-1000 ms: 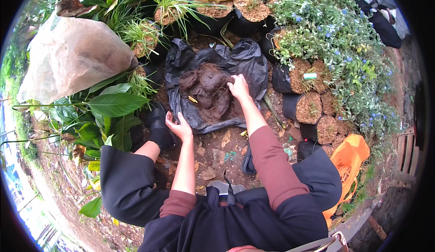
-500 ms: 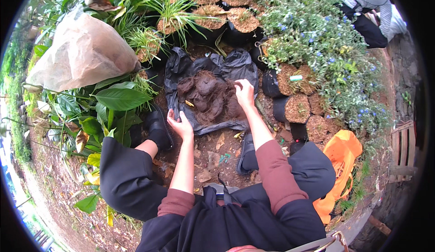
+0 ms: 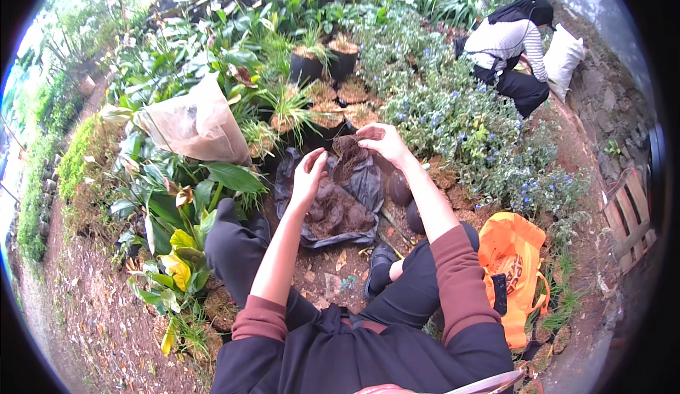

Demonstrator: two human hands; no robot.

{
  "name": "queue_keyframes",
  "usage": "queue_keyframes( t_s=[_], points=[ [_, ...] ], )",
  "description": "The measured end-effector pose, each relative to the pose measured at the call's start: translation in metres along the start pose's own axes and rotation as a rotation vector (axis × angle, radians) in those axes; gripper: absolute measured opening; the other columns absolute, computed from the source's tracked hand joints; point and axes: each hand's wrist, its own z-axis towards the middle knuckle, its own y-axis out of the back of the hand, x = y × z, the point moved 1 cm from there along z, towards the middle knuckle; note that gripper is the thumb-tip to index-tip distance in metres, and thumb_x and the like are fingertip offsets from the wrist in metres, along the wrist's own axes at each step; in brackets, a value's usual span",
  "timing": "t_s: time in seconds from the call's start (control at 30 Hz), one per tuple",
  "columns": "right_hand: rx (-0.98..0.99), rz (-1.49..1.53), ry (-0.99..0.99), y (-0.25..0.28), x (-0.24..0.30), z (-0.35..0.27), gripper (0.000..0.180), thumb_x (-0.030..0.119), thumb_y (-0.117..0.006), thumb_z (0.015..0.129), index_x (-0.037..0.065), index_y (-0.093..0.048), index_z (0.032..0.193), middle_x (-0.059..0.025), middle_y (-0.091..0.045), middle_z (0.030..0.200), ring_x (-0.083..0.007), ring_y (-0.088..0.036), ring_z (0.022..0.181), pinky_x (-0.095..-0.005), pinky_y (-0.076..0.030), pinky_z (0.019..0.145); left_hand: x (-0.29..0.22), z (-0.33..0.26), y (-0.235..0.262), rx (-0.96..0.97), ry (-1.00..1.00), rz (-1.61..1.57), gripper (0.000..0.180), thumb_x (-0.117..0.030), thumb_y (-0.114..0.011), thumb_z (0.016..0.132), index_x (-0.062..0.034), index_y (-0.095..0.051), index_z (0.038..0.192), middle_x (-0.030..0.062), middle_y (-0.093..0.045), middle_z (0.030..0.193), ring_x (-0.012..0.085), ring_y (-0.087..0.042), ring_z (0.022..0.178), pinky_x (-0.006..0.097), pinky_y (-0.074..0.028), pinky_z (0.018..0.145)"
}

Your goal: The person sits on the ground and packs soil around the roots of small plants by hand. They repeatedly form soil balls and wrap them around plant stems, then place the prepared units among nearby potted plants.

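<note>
I squat over a black plastic sheet [image 3: 365,185] spread on the ground, with brown clumps of soil [image 3: 336,213] piled on it. My right hand [image 3: 382,141] is raised above the sheet's far edge and grips a dark fibrous root clump [image 3: 348,152]. My left hand [image 3: 309,174] is lifted beside that clump, fingers slightly curled, touching its left side; whether it grips is hard to tell.
A tan bulging sack [image 3: 195,125] lies left among broad-leaved plants [image 3: 191,196]. Potted plants [image 3: 319,61] stand beyond the sheet. Blue-flowered shrubs [image 3: 482,146] fill the right. An orange bag [image 3: 517,266] lies by my right knee. Another person [image 3: 506,47] crouches at far right.
Both hands have risen off the soil pile, the right now holding a root clump. My view has tilted up, showing more garden and the crouching person.
</note>
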Motion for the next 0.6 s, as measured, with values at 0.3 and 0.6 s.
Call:
queue_keyframes(
  t_s=[0.3, 0.6],
  points=[
    [-0.005, 0.037, 0.072, -0.016, 0.074, -0.033, 0.024, 0.0, -0.066, 0.076, 0.0, -0.063, 0.099, -0.0041, -0.065, 0.092, -0.0097, -0.059, 0.08, -0.0248, -0.048, 0.072, -0.075, -0.036, -0.013, 0.522, 0.08, -0.112, 0.041, -0.016, -0.057, 0.088, 0.004, -0.044, 0.122, 0.0081, -0.056, 0.109, 0.0159, -0.057, 0.097, 0.031, -0.052, 0.081],
    [-0.042, 0.273, -0.093, -0.027, 0.034, -0.06, 0.026, 0.018, -0.066, 0.082, 0.004, -0.063, 0.104, 0.0028, -0.063, 0.086, -0.0032, -0.055, 0.073, -0.0178, -0.043, 0.061, -0.05, -0.017, 0.002, 0.469, 0.072, -0.063, 0.035, -0.015, -0.055, 0.089, -0.0001, -0.049, 0.121, 0.0049, -0.055, 0.115, 0.0141, -0.056, 0.098, 0.03, -0.05, 0.084]
  ],
)
